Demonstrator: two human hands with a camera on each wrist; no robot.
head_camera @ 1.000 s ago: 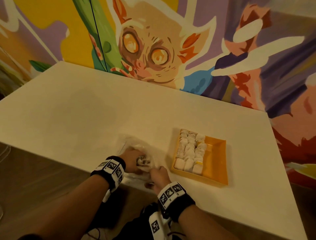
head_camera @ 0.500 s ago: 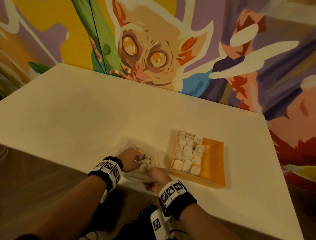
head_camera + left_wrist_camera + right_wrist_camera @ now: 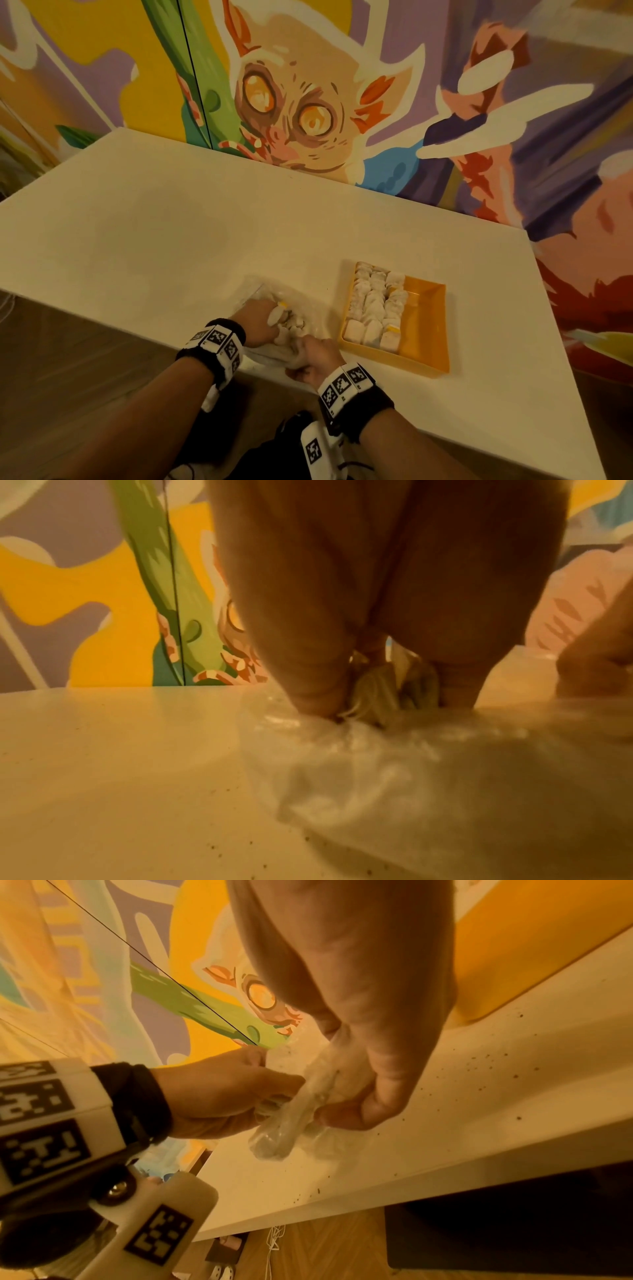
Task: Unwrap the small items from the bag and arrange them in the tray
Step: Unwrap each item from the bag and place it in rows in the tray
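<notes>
a clear plastic bag (image 3: 301, 308) lies on the near edge of the white desk (image 3: 171, 240), just to the left of an orange tray (image 3: 428, 329). the left hand (image 3: 255, 322) is pushed into the bag with its fingers curled down around the small white wrapped items (image 3: 291, 323) inside, and in the left wrist view the fingertips (image 3: 315, 696) pinch a crinkled wrapper against the desk. the right hand (image 3: 317, 356) sits at the near end of the bag, and in the right wrist view its fingers (image 3: 383, 1096) and thumb are curled tight around a bunched part of the plastic. the two hands are close to each other, nearly touching. in the tray, small white pieces (image 3: 373, 305) lie in three neat rows along the left side, and the right side shows bare orange floor. a few dark crumbs (image 3: 496, 1074) are dotted on the desk near the right hand. a bright painted wall (image 3: 308, 102) with a big-eyed animal stands behind the desk
</notes>
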